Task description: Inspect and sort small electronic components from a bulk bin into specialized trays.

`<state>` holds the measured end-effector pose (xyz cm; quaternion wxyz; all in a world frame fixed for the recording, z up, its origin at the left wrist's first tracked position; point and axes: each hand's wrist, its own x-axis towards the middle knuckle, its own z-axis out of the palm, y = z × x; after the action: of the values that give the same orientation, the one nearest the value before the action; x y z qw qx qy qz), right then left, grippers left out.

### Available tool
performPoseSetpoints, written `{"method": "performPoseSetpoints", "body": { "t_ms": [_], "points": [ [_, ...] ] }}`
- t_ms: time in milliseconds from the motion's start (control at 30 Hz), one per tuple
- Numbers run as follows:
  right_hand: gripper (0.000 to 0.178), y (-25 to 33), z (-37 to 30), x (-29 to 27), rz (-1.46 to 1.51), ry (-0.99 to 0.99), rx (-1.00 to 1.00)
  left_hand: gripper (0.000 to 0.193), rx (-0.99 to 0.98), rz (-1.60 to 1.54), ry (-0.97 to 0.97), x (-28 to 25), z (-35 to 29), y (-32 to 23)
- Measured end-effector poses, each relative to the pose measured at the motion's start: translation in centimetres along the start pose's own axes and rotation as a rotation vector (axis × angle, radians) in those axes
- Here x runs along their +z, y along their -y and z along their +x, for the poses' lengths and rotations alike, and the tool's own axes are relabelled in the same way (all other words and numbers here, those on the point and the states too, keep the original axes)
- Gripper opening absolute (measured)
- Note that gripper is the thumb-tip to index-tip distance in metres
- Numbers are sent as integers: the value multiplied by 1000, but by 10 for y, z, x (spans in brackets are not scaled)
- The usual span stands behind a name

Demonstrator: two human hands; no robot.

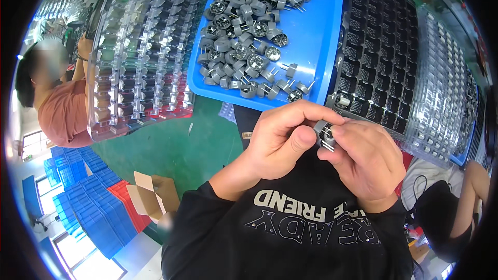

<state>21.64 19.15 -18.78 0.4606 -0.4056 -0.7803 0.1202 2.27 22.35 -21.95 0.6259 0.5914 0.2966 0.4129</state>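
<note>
The grey component (320, 129) is located between the two hands, above the black shirt (290, 218); its short cylindrical axis is tilted, with the metal pins (328, 146) directed toward roughly 5 o'clock. The left hand (277, 140), at 9 o'clock of the component, is curled nearly closed, thumb at its side and index finger arched over it; the right hand (368, 158), at 4 o'clock, pinches it between thumb and fingertips. At 11 o'clock lies the blue tray (306, 46), heaped with similar parts (241, 36) (their pins face many directions). At 1 o'clock is the black tray (381, 57), with one part (342, 100) in a near pocket. Clear trays stand at 10 o'clock (140, 52) and 2 o'clock (441, 88). The fingers partly cover the component, so its full face and exact contact points are obscured. The upper frame edge cuts off the blue and black trays.
</note>
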Motion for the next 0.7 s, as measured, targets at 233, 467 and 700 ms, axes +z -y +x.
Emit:
{"method": "performPoseSetpoints", "body": {
  "t_ms": [233, 467, 700],
  "points": [
    [37, 0, -3, -5, -8, 63, 95, 52, -41, 16, 78, -1, 0, 2],
    [14, -15, -14, -4, 241, -21, 424, 39, 3, 412, 40, 6, 1, -2],
    [10, -35, -22, -27, -246, -74, 581, 43, 79, 1256, -286, -71, 32, -14]
  ]
}}
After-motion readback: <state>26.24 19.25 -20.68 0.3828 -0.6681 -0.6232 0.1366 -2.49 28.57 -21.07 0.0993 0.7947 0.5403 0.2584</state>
